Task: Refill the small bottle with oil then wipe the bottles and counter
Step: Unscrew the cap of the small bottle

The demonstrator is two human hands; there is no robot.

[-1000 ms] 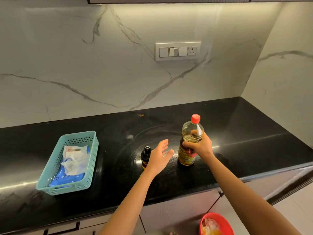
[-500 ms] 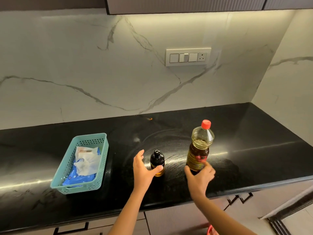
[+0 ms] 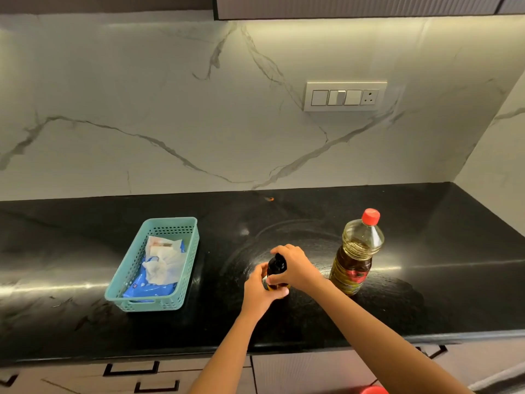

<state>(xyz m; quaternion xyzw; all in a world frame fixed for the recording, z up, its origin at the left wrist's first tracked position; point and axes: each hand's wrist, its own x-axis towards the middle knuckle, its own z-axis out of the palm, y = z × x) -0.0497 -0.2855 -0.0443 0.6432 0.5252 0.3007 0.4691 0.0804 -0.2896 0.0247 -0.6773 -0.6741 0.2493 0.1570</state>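
A small dark bottle [image 3: 276, 265] with a black cap stands on the black counter [image 3: 426, 294]. My left hand [image 3: 260, 291] grips its lower body. My right hand [image 3: 295, 265] wraps around its top and cap. To the right, untouched, stands a large clear oil bottle [image 3: 355, 254] with a red cap and a red-and-yellow label, partly filled with golden oil. A crumpled white wipe [image 3: 163, 263] lies in a teal basket [image 3: 125, 285] on the left.
The basket also holds a blue wipe packet [image 3: 147, 288]. Smeared streaks mark the counter around the bottles. A marble wall with a switch panel [image 3: 345, 96] rises behind. Drawers [image 3: 130, 368] sit under the counter's front edge; a red object [image 3: 375, 390] shows at the bottom.
My right hand let go of the large oil bottle and moved left onto the small bottle's top. My left hand closed around the small bottle's body.
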